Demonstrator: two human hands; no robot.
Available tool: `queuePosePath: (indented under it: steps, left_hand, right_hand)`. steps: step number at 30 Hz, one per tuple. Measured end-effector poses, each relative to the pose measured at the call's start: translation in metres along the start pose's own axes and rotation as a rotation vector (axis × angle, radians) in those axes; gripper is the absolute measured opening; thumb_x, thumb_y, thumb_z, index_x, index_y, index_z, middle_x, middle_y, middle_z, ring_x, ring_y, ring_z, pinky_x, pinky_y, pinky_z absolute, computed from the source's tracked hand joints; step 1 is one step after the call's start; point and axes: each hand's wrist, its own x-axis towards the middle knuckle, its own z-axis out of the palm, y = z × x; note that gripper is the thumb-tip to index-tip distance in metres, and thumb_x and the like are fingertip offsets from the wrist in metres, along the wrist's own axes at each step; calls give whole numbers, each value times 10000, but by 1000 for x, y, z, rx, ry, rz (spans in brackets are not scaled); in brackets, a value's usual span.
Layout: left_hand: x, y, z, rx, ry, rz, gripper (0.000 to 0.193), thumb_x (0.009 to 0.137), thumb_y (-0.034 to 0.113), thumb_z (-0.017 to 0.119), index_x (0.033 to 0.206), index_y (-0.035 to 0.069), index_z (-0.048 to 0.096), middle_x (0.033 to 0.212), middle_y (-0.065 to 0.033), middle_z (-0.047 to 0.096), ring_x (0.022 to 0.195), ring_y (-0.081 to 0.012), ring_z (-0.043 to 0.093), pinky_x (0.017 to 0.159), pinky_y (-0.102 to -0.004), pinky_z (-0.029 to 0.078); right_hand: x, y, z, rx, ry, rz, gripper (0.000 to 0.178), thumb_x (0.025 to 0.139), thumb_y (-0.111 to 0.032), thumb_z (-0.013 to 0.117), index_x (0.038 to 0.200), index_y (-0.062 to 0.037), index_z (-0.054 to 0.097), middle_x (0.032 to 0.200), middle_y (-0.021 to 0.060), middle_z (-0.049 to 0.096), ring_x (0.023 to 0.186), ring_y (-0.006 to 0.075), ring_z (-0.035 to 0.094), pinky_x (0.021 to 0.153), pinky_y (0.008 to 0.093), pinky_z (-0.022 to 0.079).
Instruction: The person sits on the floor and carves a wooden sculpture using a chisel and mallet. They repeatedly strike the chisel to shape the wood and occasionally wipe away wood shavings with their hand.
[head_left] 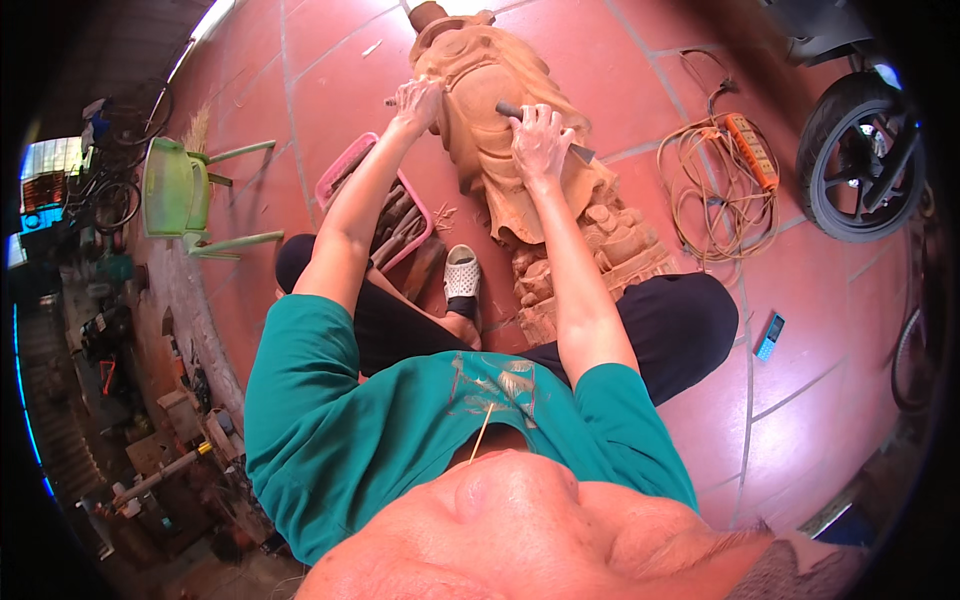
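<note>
Across the middle of a carved wooden figure, which lies aslant on the red tile floor, the two hands work apart from each other. The right hand is closed around a chisel-like tool, its dark handle end poking out at the upper left and its flat blade showing at the lower right. The left hand sits with curled fingers at the figure's left edge; a dark stub juts out beside it, but I cannot tell whether the fingers grip it.

Just left of the figure, a pink tray full of dark-handled tools lies partly behind the left forearm, with wood shavings near its right side. A foot in a white perforated shoe stands between tray and figure, and the bent knees flank the carved base, hemming in the lower end.

To the right, red tile separates the figure from a coiled cord and an orange power strip; beyond them stands a black wheel. A blue phone lies outside the right knee. Farther left is a green chair.

The right forearm covers part of the base, the figure's top end comes close to the upper edge, and the clutter at far left is too dark to sort out.
</note>
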Motion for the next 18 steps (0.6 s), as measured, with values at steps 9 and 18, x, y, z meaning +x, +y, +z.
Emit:
queuePosePath:
  steps: [9, 18]
  left_hand:
    - [35, -29, 28, 17, -29, -83, 212, 886, 220, 550, 907, 86, 712, 876, -200, 700, 857, -376, 696, 711, -468, 548]
    - [3, -15, 8, -257, -102, 78, 186, 874, 290, 601, 950, 204, 747, 880, -159, 712, 827, -325, 698, 721, -472, 542]
  right_hand:
    - [0, 1, 1, -2, -26, -3, 249, 904, -366, 627, 1020, -147, 598, 1009, 17, 548, 979, 201, 533, 778, 447, 402]
    - [1, 0, -2, 8, -28, 10, 247, 901, -359, 635, 1025, -148, 597, 1003, 12, 543, 981, 199, 535, 796, 441, 403]
